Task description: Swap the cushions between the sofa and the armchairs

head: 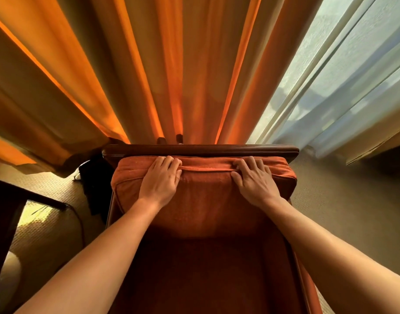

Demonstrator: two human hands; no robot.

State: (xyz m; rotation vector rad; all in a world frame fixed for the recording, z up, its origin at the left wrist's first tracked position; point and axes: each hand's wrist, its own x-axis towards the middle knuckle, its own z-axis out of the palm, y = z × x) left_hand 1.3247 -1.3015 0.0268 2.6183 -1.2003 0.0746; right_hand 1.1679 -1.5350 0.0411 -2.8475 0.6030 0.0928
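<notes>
An orange back cushion (206, 196) leans upright against the back of the armchair (201, 148), whose dark wooden top rail runs just behind it. My left hand (161, 180) lies on the cushion's upper left part, fingers curled over its piped top edge. My right hand (254, 179) rests on the upper right part, with its fingers over the same edge. Both forearms reach in over the orange seat (208, 273) below. No sofa shows in the head view.
Orange curtains (131, 71) hang directly behind the chair, with sheer white curtains (344, 91) to the right. A dark table edge (11, 200) stands at the left. Something black (96, 177) lies on the beige carpet (344, 200) by the chair's left side.
</notes>
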